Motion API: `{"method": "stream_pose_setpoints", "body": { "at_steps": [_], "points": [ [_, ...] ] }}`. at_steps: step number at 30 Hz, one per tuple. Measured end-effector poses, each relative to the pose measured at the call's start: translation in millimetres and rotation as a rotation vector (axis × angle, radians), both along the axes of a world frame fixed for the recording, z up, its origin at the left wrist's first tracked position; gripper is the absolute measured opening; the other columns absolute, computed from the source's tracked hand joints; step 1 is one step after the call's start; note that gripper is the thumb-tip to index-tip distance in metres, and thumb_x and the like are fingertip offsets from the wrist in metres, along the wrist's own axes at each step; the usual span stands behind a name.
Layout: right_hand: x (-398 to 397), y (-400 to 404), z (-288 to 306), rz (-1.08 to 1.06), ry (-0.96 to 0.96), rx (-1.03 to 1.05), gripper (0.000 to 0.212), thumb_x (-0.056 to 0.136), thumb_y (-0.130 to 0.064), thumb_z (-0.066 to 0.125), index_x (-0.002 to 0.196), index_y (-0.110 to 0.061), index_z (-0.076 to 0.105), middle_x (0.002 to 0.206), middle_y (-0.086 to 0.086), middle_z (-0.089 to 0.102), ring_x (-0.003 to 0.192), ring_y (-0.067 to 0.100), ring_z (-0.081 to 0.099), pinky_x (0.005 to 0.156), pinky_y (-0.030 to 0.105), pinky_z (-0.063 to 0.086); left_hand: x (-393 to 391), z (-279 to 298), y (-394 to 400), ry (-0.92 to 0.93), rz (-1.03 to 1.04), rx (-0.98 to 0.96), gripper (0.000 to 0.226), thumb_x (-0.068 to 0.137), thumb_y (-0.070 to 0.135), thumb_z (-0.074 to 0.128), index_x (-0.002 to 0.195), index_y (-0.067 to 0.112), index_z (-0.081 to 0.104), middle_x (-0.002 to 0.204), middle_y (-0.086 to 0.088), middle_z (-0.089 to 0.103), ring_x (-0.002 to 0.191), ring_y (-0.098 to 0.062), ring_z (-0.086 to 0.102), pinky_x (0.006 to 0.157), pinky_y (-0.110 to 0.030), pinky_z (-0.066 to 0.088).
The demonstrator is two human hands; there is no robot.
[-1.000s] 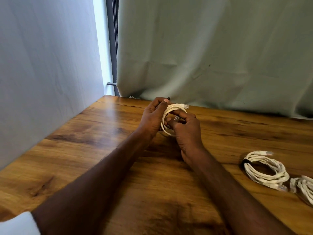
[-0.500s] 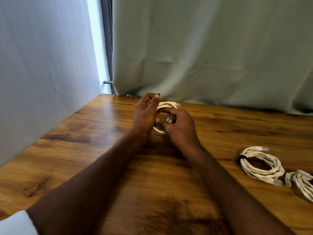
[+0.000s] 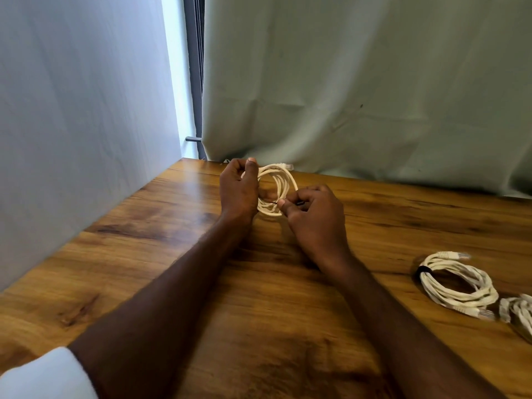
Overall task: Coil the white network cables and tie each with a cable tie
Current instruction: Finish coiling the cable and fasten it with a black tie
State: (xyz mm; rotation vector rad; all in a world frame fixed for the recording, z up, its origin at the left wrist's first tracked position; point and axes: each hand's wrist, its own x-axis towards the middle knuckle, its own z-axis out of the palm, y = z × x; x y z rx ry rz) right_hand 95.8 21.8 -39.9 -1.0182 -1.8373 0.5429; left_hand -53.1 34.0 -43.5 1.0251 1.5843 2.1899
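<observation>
Backdrop: pale grey-green cloth curtain (image 3: 374, 90) with soft creases hangs behind the table; a plain light wall (image 3: 80, 116) stands on the left, with a bright gap and a dark vertical frame (image 3: 195, 76) between them.
Surface: glossy brown wooden table (image 3: 161, 254) with dark grain streaks and knots.
Cable in hand: white round-jacketed network cable wound into a small coil (image 3: 277, 191), several loops lying together, held upright above the far part of the table between both hands; a clear plastic plug tip sticks out at the top right of the loop.
Left hand (image 3: 238, 188): fingers curled around the left side of the coil, thumb raised along its front, gripping the loops.
Right hand (image 3: 315, 214): fingers bent, thumb and forefinger pinching a thin black cable tie (image 3: 299, 202) at the coil's lower right edge.
Tied coil: larger white coiled network cable (image 3: 457, 283) lies flat on the table at the right, bound by a black band on its left side, plugs at top and bottom.
Edge coil: another white cable bundle (image 3: 519, 311) just beside it, cut by the picture's right edge.
Sleeve: white cuff (image 3: 46, 375) at the lower left corner.
</observation>
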Motion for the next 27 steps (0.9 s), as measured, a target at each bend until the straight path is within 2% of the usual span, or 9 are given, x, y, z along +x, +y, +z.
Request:
{"method": "stream_pose_setpoints", "body": {
  "at_steps": [2, 6, 9, 12, 15, 17, 21, 25, 27],
  "points": [
    [-4.4, -6.3, 0.7, -0.027, 0.032, 0.066, 0.011, 0.091, -0.031, 0.077, 0.097, -0.021, 0.077, 0.113, -0.004, 0.061, 0.095, 0.010, 0.063, 0.079, 0.036, 0.060, -8.0, -1.2, 2.5, 0.057, 0.099, -0.027, 0.031, 0.109, 0.023, 0.054, 0.095, -0.002, 0.065, 0.075, -0.004, 0.061, 0.053, 0.002, 0.058, 0.053, -0.023, 0.045],
    [-8.9, -10.1, 5.4, -0.112, 0.125, 0.133, 0.016, 0.092, -0.038, 0.075, 0.096, -0.023, 0.078, 0.116, -0.004, 0.061, 0.084, 0.005, 0.063, 0.070, 0.030, 0.058, -13.1, -0.9, 2.9, 0.091, 0.072, -0.017, 0.032, 0.109, 0.026, 0.054, 0.085, 0.006, 0.057, 0.067, -0.009, 0.055, 0.038, -0.017, 0.054, 0.037, -0.026, 0.039],
    [-8.9, -11.2, 8.5, -0.080, 0.235, -0.115, 0.021, 0.088, -0.041, 0.074, 0.083, -0.021, 0.080, 0.091, -0.003, 0.073, 0.076, 0.002, 0.066, 0.066, 0.032, 0.056, -14.1, -2.5, 6.0, 0.139, 0.099, -0.015, 0.031, 0.107, 0.031, 0.056, 0.082, 0.013, 0.058, 0.067, -0.003, 0.057, 0.050, -0.025, 0.058, 0.046, -0.033, 0.044],
    [0.7, -17.4, 22.5, 0.019, 0.502, -0.563, 0.016, 0.088, -0.023, 0.073, 0.075, -0.014, 0.078, 0.066, -0.006, 0.071, 0.052, 0.001, 0.057, 0.054, 0.025, 0.041, -16.7, -3.9, 6.4, 0.160, 0.116, -0.065, 0.027, 0.104, 0.036, 0.060, 0.086, 0.017, 0.065, 0.075, 0.001, 0.065, 0.064, -0.030, 0.066, 0.054, -0.038, 0.051],
    [14.3, -14.5, 30.2, 0.064, 0.611, -0.881, 0.016, 0.086, -0.023, 0.071, 0.072, -0.017, 0.074, 0.063, -0.005, 0.065, 0.057, 0.010, 0.050, 0.053, 0.025, 0.038, -18.2, -3.6, 5.9, 0.073, 0.071, -0.061, 0.030, 0.105, 0.031, 0.063, 0.092, 0.004, 0.068, 0.078, -0.015, 0.067, 0.044, -0.020, 0.058, 0.038, -0.026, 0.041],
    [18.7, -10.9, 31.3, 0.077, 0.592, -0.966, 0.019, 0.085, -0.025, 0.068, 0.068, -0.018, 0.071, 0.063, -0.004, 0.062, 0.054, 0.011, 0.049, 0.053, 0.025, 0.039, -17.9, -3.4, 5.6, -0.003, 0.025, -0.070, 0.032, 0.105, 0.028, 0.064, 0.087, 0.002, 0.068, 0.075, -0.017, 0.067, 0.035, -0.017, 0.051, 0.036, -0.026, 0.038],
    [18.9, -8.3, 29.3, 0.060, 0.523, -0.987, 0.023, 0.087, -0.024, 0.063, 0.066, -0.018, 0.069, 0.061, -0.002, 0.062, 0.049, 0.010, 0.049, 0.053, 0.024, 0.040, -11.2, -2.7, 2.7, -0.090, -0.060, -0.097, 0.033, 0.105, 0.025, 0.064, 0.087, -0.003, 0.071, 0.058, -0.001, 0.067, 0.034, -0.014, 0.049, 0.036, -0.025, 0.037],
    [18.2, -7.6, 28.3, 0.060, 0.598, -1.040, 0.022, 0.090, -0.022, 0.062, 0.070, -0.019, 0.069, 0.062, -0.002, 0.064, 0.049, 0.010, 0.050, 0.051, 0.024, 0.040, -5.1, 0.2, -1.4, -0.122, -0.126, -0.109, 0.027, 0.106, 0.025, 0.062, 0.092, 0.008, 0.078, 0.073, 0.000, 0.077, 0.057, -0.018, 0.065, 0.048, -0.024, 0.051],
    [17.8, -7.5, 28.5, 0.026, 0.636, -1.042, 0.021, 0.090, -0.021, 0.062, 0.070, -0.018, 0.069, 0.062, -0.002, 0.064, 0.050, 0.010, 0.050, 0.051, 0.024, 0.039, -5.2, 1.0, -2.2, -0.153, -0.156, -0.101, 0.024, 0.105, 0.024, 0.063, 0.094, 0.009, 0.079, 0.079, -0.003, 0.079, 0.068, -0.027, 0.068, 0.053, -0.029, 0.053]
  ]
}}
